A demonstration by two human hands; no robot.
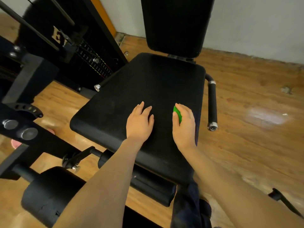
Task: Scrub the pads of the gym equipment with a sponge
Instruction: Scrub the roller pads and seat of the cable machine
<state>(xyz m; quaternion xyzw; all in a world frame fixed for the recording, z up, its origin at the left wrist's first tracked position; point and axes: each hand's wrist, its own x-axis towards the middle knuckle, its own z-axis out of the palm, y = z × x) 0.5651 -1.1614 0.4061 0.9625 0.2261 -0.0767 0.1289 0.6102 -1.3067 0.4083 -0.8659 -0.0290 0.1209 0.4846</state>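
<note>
A black seat pad [148, 86] of a gym machine fills the middle of the view, with an upright black back pad [176, 25] behind it. My left hand [139, 124] rests flat on the seat's near half, fingers straight. Just to its right, my right hand [185, 125] grips a green sponge [178, 114] and holds it against the seat near the right edge. Only a sliver of the sponge shows beside my thumb.
A black side handle [212, 104] with chrome ends runs along the seat's right edge. The weight stack and frame [92, 63] stand at the left. A round leg roller pad [49, 195] sits at the lower left. Wooden floor [255, 112] surrounds the machine.
</note>
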